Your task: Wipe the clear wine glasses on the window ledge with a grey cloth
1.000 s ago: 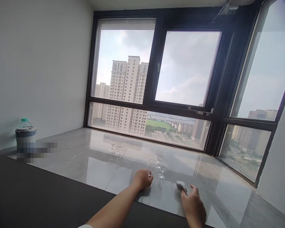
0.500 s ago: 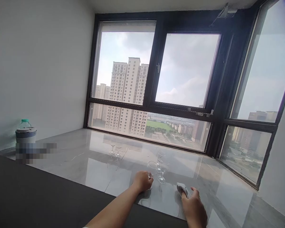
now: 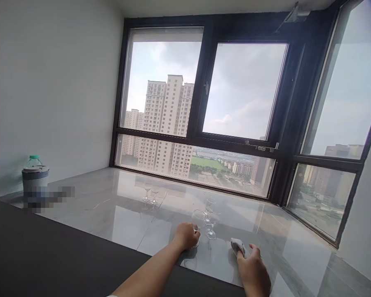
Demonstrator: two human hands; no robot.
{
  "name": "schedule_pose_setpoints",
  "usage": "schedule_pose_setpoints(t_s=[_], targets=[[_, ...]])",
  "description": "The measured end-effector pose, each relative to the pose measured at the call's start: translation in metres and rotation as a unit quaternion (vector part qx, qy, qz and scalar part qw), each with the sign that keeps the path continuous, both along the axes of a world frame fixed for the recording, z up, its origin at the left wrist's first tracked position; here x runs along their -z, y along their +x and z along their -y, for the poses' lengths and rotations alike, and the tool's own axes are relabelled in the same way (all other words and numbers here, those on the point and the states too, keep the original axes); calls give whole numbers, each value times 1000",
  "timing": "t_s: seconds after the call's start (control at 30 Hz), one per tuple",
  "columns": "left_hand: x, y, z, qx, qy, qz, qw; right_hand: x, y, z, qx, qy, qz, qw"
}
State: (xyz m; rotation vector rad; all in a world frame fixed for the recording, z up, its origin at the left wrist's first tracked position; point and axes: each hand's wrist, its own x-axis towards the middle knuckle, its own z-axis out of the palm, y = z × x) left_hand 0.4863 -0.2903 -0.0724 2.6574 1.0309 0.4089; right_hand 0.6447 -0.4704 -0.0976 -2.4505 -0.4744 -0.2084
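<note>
My left hand point(image 3: 185, 236) is closed around the stem of a clear wine glass point(image 3: 198, 216) that stands on the glossy grey marble sill point(image 3: 117, 214). My right hand point(image 3: 252, 270) rests on the sill to the right, its fingers pinching a small white cloth point(image 3: 237, 246). Two more clear stemmed glasses point(image 3: 210, 218) stand just beyond, between my hands. A further pair of small glasses point(image 3: 150, 193) stands farther back to the left.
A white bucket with a green-capped bottle behind it point(image 3: 34, 175) stands at the far left against the white wall. Black-framed windows point(image 3: 204, 107) close the back and right sides. A dark ledge point(image 3: 49, 260) runs along the near edge.
Both hands stay almost where they were, the left on the glass stem and the right on the cloth. The view has shifted slightly.
</note>
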Motion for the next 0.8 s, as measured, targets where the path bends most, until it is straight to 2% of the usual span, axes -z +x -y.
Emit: schedule_pose_setpoints(t_s=[0.2,0.47,0.8], targets=[[2,1,-2,4,11,4,1000,-3,-3,1,-3,-6,-5,1000],[-5,-2,2,0,0,-5,1000,-6,-5,1,-6,1,-9,1000],[3,1,-3,8,16,9,1000,-7,-5,0,-4,2,-11,1000]])
